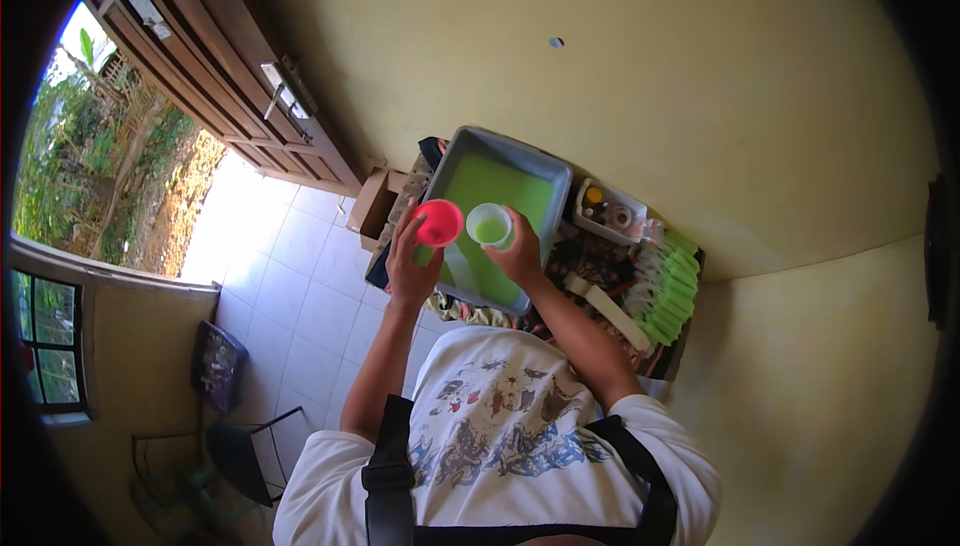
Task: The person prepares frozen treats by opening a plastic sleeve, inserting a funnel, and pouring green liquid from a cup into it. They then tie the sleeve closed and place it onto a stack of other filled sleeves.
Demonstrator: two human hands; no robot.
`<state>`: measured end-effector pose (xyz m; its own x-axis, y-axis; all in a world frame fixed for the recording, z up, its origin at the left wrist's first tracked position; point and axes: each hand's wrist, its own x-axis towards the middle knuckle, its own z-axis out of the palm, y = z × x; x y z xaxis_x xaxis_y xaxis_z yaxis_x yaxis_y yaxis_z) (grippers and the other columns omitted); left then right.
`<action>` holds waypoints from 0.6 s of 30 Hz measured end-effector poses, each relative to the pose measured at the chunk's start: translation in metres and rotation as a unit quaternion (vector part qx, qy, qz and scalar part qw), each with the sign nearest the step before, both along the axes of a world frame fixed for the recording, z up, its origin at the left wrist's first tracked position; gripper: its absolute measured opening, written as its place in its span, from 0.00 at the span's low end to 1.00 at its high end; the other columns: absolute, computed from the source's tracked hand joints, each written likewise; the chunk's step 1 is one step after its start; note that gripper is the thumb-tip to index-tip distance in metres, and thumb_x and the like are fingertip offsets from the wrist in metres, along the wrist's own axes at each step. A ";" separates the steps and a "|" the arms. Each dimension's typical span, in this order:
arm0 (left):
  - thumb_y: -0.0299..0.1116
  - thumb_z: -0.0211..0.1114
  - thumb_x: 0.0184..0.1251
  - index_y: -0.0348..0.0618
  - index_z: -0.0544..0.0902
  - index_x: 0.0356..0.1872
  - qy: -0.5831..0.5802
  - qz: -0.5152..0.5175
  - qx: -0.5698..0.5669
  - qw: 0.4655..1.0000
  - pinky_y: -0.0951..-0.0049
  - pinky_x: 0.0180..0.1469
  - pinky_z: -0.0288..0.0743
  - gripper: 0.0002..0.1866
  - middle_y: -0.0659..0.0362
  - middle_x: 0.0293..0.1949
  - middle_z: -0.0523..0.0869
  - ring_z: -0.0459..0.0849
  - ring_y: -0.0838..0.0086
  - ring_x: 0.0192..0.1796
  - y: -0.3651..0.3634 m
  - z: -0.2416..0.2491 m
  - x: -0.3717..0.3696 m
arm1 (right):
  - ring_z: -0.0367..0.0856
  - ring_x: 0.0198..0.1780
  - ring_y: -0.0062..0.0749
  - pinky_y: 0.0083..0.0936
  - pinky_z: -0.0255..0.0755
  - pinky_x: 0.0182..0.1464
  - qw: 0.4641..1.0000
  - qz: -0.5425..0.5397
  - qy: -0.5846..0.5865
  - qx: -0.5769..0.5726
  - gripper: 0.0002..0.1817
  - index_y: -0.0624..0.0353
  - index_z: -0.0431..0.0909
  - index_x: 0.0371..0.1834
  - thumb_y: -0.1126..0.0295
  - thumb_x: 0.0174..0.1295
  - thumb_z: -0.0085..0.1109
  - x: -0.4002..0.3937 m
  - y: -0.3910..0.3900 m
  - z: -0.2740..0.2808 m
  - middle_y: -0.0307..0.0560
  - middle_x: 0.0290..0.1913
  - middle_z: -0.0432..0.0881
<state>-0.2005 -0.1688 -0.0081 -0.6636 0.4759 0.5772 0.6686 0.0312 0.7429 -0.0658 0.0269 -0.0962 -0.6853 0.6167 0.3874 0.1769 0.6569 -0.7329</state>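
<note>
A grey rectangular basin (562, 208) holds bright green liquid (500, 181). Over its left side, my left hand (408, 256) is closed around a pink-red cup (438, 223), whose open mouth faces the camera. My right hand (523, 251) grips a translucent white cup (489, 225) with some green liquid inside, held above the basin close beside the red cup. The two cups are slightly apart. Parts of the fingers are hidden behind the cups.
Right of the basin, a white tray (607, 234) holds small bottles and a tape roll. Green pleated material (672, 291) and a cream strip (607, 311) lie on the patterned cloth. A cardboard box (375, 201), wooden door (230, 66), dark crate (218, 364) and chair (240, 456) stand to the left.
</note>
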 end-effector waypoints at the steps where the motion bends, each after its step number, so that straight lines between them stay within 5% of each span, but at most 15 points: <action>1: 0.12 0.77 0.57 0.44 0.80 0.72 -0.006 -0.010 0.009 1.000 0.59 0.65 0.91 0.39 0.43 0.81 0.74 0.79 0.48 0.78 0.002 0.002 0.001 | 0.86 0.67 0.53 0.44 0.80 0.70 0.999 -0.004 0.011 -0.032 0.49 0.60 0.73 0.77 0.68 0.49 0.87 0.006 -0.001 0.015 0.58 0.67 0.84; 3: 0.11 0.77 0.56 0.44 0.79 0.73 -0.019 -0.033 0.026 0.999 0.60 0.63 0.92 0.40 0.43 0.81 0.74 0.79 0.48 0.78 0.008 0.007 0.004 | 0.85 0.69 0.49 0.42 0.78 0.72 0.995 -0.013 0.035 -0.096 0.51 0.62 0.71 0.79 0.68 0.50 0.88 0.024 0.001 0.050 0.59 0.68 0.84; 7: 0.11 0.77 0.56 0.45 0.78 0.75 -0.037 -0.118 0.032 0.992 0.63 0.60 0.94 0.42 0.43 0.82 0.72 0.81 0.49 0.77 0.030 0.018 0.022 | 0.84 0.71 0.49 0.41 0.75 0.74 0.993 -0.032 0.109 -0.019 0.52 0.64 0.68 0.82 0.68 0.53 0.87 0.059 0.011 0.113 0.61 0.71 0.82; 14: 0.12 0.78 0.58 0.44 0.78 0.75 -0.015 -0.221 0.051 0.974 0.62 0.60 0.93 0.40 0.42 0.81 0.73 0.80 0.49 0.77 0.091 0.047 0.076 | 0.77 0.75 0.54 0.51 0.65 0.80 0.977 -0.055 0.013 0.207 0.53 0.53 0.71 0.82 0.73 0.48 0.84 0.128 0.038 0.221 0.54 0.72 0.81; 18: 0.14 0.79 0.56 0.46 0.79 0.74 0.020 -0.247 0.050 0.968 0.63 0.58 0.94 0.41 0.43 0.80 0.75 0.82 0.50 0.76 0.117 0.059 0.104 | 0.78 0.74 0.44 0.53 0.63 0.80 0.961 -0.061 -0.032 0.268 0.50 0.49 0.74 0.80 0.73 0.47 0.85 0.155 0.051 0.253 0.47 0.71 0.81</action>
<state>-0.0967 -0.0519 0.0508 -0.3452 0.6702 0.6570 0.6121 -0.3699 0.6990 0.0889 0.0782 0.1563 -0.6529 0.4182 0.6316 0.3098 0.9083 -0.2811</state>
